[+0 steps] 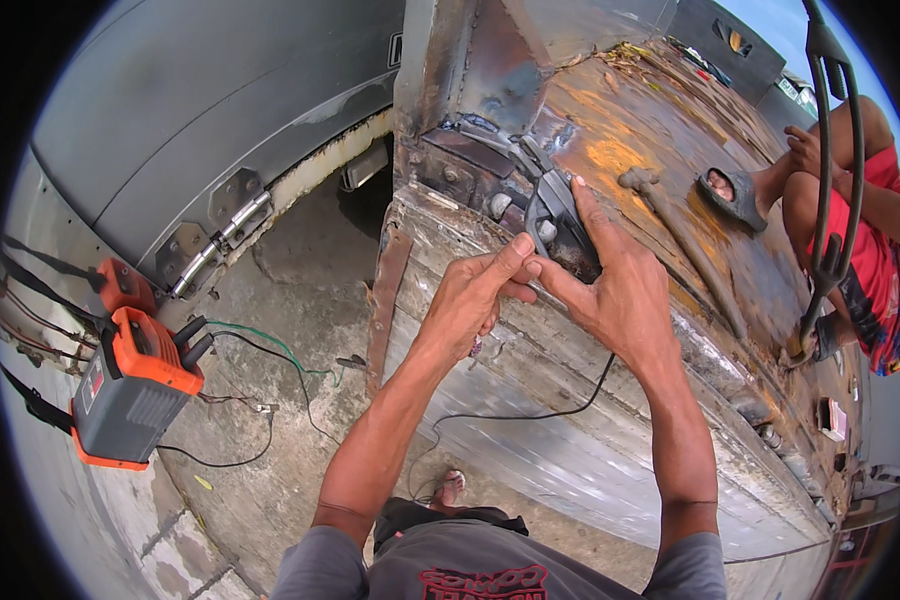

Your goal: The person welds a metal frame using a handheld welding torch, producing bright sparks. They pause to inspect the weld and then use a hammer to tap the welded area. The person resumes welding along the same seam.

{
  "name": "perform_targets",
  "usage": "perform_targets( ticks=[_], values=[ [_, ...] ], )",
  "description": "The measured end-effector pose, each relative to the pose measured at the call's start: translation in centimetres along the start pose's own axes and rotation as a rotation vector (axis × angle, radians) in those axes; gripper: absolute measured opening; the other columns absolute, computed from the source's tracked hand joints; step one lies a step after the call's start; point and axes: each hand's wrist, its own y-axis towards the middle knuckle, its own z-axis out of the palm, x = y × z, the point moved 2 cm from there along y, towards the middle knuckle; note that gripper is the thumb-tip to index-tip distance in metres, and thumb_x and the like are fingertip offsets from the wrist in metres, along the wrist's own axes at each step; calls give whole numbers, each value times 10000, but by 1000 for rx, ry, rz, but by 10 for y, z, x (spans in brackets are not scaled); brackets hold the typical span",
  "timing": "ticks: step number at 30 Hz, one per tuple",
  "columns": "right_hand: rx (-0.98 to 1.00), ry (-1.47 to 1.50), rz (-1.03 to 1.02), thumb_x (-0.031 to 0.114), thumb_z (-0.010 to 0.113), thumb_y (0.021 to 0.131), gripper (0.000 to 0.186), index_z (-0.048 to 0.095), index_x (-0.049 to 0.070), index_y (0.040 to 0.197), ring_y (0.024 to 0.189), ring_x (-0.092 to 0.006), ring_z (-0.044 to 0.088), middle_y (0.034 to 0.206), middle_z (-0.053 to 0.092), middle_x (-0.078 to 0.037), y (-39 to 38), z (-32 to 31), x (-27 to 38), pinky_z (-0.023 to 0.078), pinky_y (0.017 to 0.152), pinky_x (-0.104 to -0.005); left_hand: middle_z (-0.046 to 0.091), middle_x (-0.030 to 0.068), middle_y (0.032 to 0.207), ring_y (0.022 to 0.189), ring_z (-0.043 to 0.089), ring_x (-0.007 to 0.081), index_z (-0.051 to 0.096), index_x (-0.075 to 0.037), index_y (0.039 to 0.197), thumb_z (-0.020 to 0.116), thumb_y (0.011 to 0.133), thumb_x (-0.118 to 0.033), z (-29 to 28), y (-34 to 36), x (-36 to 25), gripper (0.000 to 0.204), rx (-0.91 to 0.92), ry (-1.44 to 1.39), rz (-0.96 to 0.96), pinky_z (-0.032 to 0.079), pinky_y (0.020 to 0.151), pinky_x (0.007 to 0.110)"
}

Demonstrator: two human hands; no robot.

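A clamp with black handles and grey metal jaws (pixel 552 208), which looks like a welding clamp, lies at the corner of the rusty metal bed. Its jaws point toward the scorched upright plate (pixel 503 65). Around its handles is my right hand (pixel 618 292), index finger stretched along one side and thumb reaching left. My left hand (pixel 470 300) is beside the near end of the handles, its thumb and fingers drawn together close to my right thumb. Whatever is in the left fingers, if anything, is hidden. A thin black cable (pixel 510 416) runs down from below my right hand.
An orange and grey welding machine (pixel 135 392) stands on the concrete at left, with cables trailing. A hammer (pixel 685 240) rests on the rusty bed. Another person (pixel 850 220) in red shorts squats at right, behind a dark forked strap (pixel 832 150). A grey panel (pixel 220 100) with hinges stands at upper left.
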Motion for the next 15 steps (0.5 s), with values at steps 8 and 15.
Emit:
perform_targets(
  ticks=[8,15],
  values=[
    [-12,-33,-21,603,798,918,961,488,53,1642,880,-408,760,1003,736,-232,-3,-7,6,589,717,-506,778,184,867,416,475,56,798,42,1056,693,952,-766,-2,0,1,821,45,-20,-2,340,371,225],
    [-8,-89,-49,632,802,908,984,485,63,1646,840,-384,765,1000,739,-218,-2,-4,2,593,667,-495,773,160,845,424,470,50,802,32,1036,698,954,-759,-3,1,3,802,34,-19,3,322,377,223]
  ],
)
